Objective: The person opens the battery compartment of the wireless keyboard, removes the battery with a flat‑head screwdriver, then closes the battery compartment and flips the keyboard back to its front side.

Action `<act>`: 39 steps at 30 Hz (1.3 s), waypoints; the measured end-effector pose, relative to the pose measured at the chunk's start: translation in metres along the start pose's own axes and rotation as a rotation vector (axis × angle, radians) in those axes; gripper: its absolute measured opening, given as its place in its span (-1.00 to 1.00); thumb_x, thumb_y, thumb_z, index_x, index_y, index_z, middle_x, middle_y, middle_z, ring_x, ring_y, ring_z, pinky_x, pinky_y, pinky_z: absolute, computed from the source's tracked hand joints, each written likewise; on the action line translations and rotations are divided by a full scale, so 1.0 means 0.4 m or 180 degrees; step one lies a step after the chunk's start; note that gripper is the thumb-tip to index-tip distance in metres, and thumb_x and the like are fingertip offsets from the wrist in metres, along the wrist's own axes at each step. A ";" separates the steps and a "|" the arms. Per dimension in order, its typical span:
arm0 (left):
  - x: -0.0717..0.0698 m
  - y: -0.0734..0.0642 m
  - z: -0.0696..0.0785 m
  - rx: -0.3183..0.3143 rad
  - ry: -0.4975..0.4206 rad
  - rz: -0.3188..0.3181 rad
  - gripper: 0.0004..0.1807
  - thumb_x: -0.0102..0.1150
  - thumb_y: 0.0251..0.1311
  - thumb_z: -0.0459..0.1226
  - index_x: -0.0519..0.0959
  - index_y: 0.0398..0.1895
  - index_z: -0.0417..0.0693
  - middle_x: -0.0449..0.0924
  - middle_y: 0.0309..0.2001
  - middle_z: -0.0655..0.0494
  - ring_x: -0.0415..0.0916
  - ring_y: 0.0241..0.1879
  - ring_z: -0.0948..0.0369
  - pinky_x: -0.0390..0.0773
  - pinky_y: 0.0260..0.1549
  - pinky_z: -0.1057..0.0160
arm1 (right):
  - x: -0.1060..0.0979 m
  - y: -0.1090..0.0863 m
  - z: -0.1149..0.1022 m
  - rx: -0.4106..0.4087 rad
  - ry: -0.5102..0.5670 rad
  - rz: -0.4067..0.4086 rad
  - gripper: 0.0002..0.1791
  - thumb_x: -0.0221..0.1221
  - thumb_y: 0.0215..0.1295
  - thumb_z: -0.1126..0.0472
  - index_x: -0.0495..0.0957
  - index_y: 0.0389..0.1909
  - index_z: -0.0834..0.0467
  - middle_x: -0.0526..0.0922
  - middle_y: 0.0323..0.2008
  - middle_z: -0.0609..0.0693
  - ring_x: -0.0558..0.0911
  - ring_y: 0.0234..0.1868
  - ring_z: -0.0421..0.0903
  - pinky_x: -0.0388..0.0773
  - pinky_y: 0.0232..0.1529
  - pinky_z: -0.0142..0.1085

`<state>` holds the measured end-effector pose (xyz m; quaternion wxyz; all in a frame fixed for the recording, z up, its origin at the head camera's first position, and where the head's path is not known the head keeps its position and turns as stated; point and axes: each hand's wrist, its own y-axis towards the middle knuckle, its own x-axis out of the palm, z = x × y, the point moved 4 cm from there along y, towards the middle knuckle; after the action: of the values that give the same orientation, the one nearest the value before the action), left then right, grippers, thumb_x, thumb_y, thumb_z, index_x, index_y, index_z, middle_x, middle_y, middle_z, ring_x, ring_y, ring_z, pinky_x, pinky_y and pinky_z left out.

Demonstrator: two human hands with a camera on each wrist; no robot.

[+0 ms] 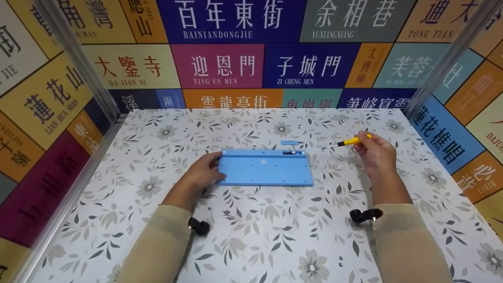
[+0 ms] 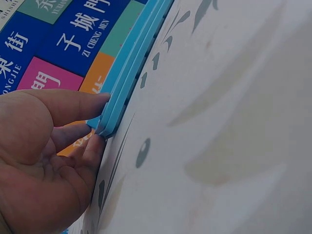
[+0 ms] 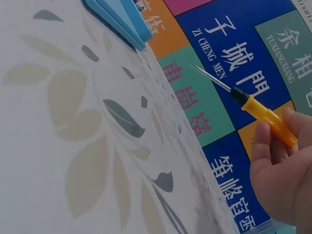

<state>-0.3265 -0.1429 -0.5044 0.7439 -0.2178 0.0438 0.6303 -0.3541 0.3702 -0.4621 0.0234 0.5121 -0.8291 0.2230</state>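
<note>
A light blue keyboard (image 1: 267, 169) lies face down on the table, small dark screw holes dotted over its underside. In the slot near its top right sits a dark and silver piece, probably a battery (image 1: 290, 152). Just behind the keyboard lies a small blue cover strip (image 1: 289, 142). My left hand (image 1: 202, 171) pinches the keyboard's left end, thumb on one face and fingers at the edge, as the left wrist view shows. To the right, my right hand (image 1: 378, 153) holds a screwdriver (image 1: 353, 140) by its yellow handle, its thin metal tip pointing left, apart from the keyboard.
A white floral cloth (image 1: 251, 236) covers the table. Panels with printed place names (image 1: 218, 65) stand behind and on both sides. Clear corner posts (image 1: 84, 63) rise at the back corners. Each sleeve carries a small black wrist camera (image 1: 200, 226).
</note>
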 end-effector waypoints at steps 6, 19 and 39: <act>0.000 0.000 0.002 -0.0015 0.0097 0.0009 -0.02 0.44 0.18 -0.48 0.26 0.67 0.07 0.39 0.55 -0.03 0.30 0.61 0.00 0.27 0.64 0.01 | -0.016 0.022 0.018 0.0243 0.0019 -0.0047 -0.55 0.52 0.25 0.17 0.68 0.15 0.01 0.68 0.21 -0.07 0.66 0.13 -0.12 0.75 0.12 -0.38; 0.000 0.000 0.002 -0.0002 0.0106 0.0025 -0.01 0.44 0.17 -0.48 0.26 0.68 0.08 0.36 0.57 -0.03 0.29 0.61 0.00 0.25 0.65 0.04 | -0.048 0.057 0.046 0.0442 -0.0153 0.0123 -0.53 0.50 0.27 0.29 0.65 0.17 0.01 0.59 0.19 -0.06 0.61 0.23 -0.09 0.66 0.32 -0.32; 0.001 -0.002 -0.002 -0.0107 -0.0056 0.0026 -0.01 0.42 0.18 -0.50 0.25 0.68 0.08 0.37 0.53 -0.05 0.27 0.62 0.02 0.25 0.65 0.04 | -0.055 0.061 0.055 0.0155 -0.1219 0.0215 -0.39 0.46 0.32 0.26 0.55 0.37 0.03 0.62 0.05 -0.15 0.59 0.17 -0.17 0.68 0.27 -0.36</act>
<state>-0.3253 -0.1429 -0.5052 0.7379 -0.2245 0.0276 0.6359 -0.3603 0.3892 -0.4963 -0.1547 0.5175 -0.8295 0.1422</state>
